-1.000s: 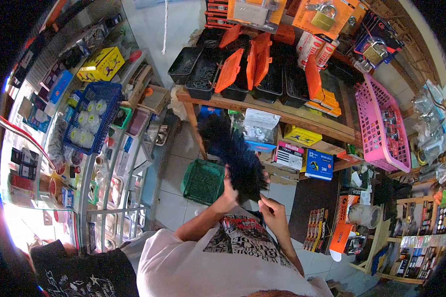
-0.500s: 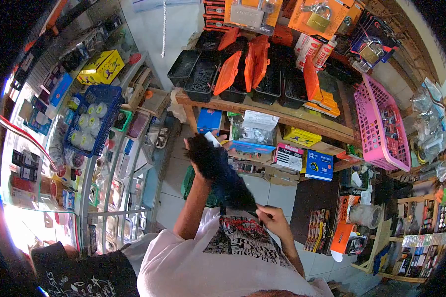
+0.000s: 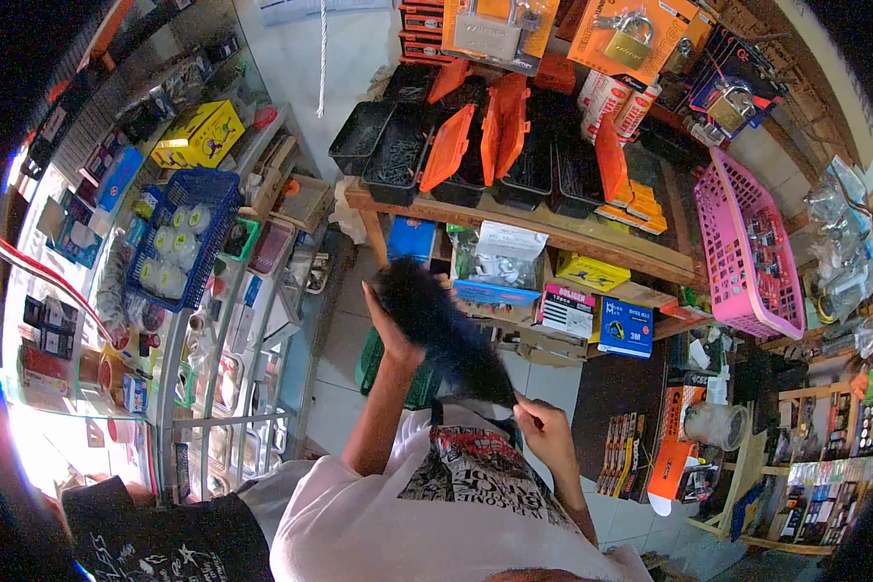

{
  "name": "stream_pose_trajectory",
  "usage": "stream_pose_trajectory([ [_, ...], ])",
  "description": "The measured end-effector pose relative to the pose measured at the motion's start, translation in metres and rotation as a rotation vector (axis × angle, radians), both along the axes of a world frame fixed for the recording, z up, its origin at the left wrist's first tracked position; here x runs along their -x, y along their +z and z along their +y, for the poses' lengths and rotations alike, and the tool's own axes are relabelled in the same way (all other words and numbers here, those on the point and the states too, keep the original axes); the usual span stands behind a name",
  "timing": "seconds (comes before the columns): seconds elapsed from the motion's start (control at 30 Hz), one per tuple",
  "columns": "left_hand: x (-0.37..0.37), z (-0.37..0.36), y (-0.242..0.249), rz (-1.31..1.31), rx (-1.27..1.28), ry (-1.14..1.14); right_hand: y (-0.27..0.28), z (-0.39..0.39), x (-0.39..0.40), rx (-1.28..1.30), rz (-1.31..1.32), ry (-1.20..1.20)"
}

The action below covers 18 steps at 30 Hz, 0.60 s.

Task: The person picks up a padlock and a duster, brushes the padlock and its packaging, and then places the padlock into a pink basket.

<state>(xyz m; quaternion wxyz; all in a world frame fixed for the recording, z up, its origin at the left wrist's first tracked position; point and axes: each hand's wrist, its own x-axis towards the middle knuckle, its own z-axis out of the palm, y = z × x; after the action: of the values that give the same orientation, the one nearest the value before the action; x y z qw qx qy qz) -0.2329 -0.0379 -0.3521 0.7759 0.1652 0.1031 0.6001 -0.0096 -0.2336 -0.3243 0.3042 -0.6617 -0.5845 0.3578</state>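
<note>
Left hand [image 3: 396, 335]: curved partly open around the upper end of a black bundle [image 3: 446, 335], fingers mostly hidden.
Right hand [image 3: 545, 427]: pinched its lower tip.
Black bundle: slanted between them; a tug could have slipped that narrow pinch.

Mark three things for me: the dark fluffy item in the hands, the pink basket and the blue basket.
Dark fluffy item [image 3: 451, 339]: head view, middle of its visible surface.
Pink basket [image 3: 724, 233]: head view, on its perforated side wall.
Blue basket [image 3: 215, 223]: head view, on its side wall.
</note>
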Motion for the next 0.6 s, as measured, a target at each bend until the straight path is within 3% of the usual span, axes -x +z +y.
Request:
stream_pose_trajectory([
  [0.1, -0.005, 0.0, -0.003, 0.003, 0.131, 0.047, -0.025, -0.006, -0.007, 0.05, 0.163, 0.072],
  [0.2, -0.004, -0.002, -0.006, -0.006, 0.003, -0.025, -0.008, -0.001, -0.009, 0.124, -0.002, -0.018],
  [0.23, -0.01, 0.0, 0.004, -0.135, 0.382, 0.158, -0.011, -0.001, -0.01, 0.107, 0.071, 0.014],
  [0.33, 0.0, 0.005, -0.022, -0.046, -0.113, -0.087, -0.019, -0.005, -0.013, 0.074, 0.201, 0.043],
  [0.4, -0.001, 0.019, -0.058, -0.088, -0.072, -0.004, -0.009, -0.003, -0.008, 0.064, 0.173, -0.029],
  [0.43, -0.003, 0.016, -0.043, -0.058, 0.104, 0.091, -0.024, -0.003, -0.006, -0.071, 0.173, -0.071],
  [0.5, -0.005, 0.008, -0.019, -0.093, 0.309, 0.124, -0.024, -0.004, -0.015, 0.211, 0.241, 0.073],
  [0.53, -0.003, 0.009, -0.027, -0.082, 0.164, 0.072, -0.022, -0.003, -0.018, 0.351, 0.272, 0.145],
  [0.6, 0.001, 0.009, -0.028, -0.086, -0.052, -0.023, -0.013, -0.005, -0.009, 0.237, 0.241, 0.018],
])
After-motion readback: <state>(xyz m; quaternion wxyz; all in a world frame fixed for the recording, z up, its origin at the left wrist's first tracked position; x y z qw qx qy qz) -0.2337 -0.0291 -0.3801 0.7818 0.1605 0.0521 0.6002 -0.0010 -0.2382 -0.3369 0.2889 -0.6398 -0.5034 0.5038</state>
